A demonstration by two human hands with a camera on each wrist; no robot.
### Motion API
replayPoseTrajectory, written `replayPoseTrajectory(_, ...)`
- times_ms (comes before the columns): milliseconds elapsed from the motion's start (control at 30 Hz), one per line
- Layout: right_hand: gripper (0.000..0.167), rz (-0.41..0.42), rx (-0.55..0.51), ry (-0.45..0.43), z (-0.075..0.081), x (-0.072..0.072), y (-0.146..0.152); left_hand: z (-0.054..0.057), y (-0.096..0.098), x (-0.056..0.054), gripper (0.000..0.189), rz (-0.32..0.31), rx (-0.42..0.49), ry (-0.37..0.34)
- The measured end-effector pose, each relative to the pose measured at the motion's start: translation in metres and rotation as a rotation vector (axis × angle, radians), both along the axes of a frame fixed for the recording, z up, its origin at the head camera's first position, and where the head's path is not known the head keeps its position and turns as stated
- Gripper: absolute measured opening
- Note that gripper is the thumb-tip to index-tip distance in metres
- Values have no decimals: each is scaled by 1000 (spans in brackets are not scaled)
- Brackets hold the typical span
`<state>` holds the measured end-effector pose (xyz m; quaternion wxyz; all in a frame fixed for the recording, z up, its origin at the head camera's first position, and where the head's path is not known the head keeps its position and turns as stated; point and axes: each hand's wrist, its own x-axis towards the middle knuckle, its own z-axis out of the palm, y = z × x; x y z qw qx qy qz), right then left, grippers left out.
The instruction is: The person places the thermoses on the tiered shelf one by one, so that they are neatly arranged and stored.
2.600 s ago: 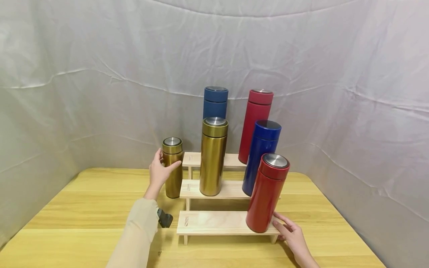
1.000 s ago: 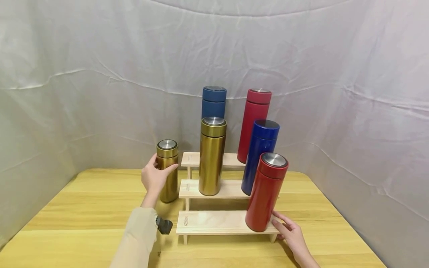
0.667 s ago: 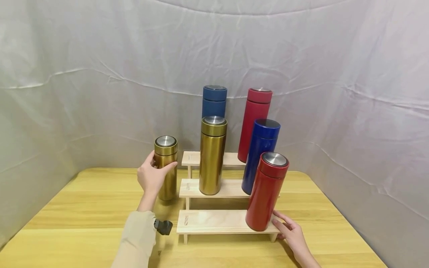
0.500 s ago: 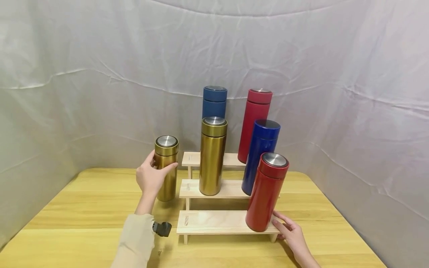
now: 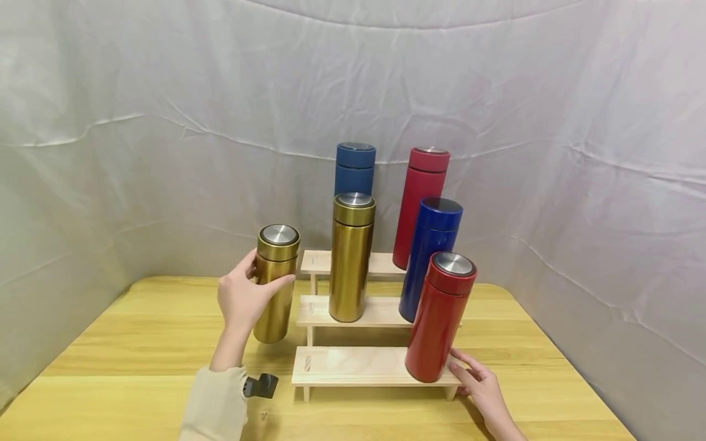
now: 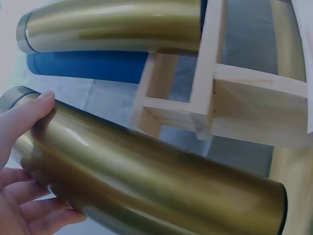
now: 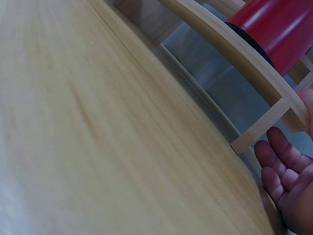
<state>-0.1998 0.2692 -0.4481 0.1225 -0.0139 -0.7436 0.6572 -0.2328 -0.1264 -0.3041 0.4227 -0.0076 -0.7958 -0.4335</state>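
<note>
In the head view my left hand [image 5: 242, 300] grips a gold vacuum flask [image 5: 277, 300] with a steel-topped lid, thumb on the near side and fingers round behind. The flask leans slightly, left of a three-step wooden display stand [image 5: 353, 367]. Seen from the left wrist, thumb and fingers [image 6: 36, 112] hold the flask just below its lid. My right hand [image 5: 482, 389] holds the right end of the lowest step, thumb at the board's end and other fingers curled beside the leg. Right there a red flask [image 5: 441, 324] stands on that step.
On the middle step stand another gold flask [image 5: 351, 269] and a glossy blue one [image 5: 430, 263]. The top step carries a matte blue flask [image 5: 355, 168] and a crimson one [image 5: 420, 208]. A grey cloth [image 5: 165, 153] hangs behind the wooden table [image 5: 138, 367].
My left hand has drawn the gold flask from beside the stand's upper steps toward me and a little left; its base now leans left. The right hand and the other flasks stay put.
</note>
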Motion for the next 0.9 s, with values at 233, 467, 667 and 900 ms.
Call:
replayPoseTrajectory(233, 27, -6, 15, -10, 0, 0, 0, 9, 2, 15, 59, -47, 1, 9)
replayPoseTrajectory(467, 28, -6, 11, -18, 0, 0, 1, 16, 3, 26, 56, -110, 32, 20)
replayPoseTrajectory(667, 29, -5, 4, -28, 1, 1, 1, 24, 7, 37, 59, -163, 53, -4)
replayPoseTrajectory(900, 29, 3, 16, -3, 0, -1, 1, 33, 14, 49, 59, -233, 60, -3)
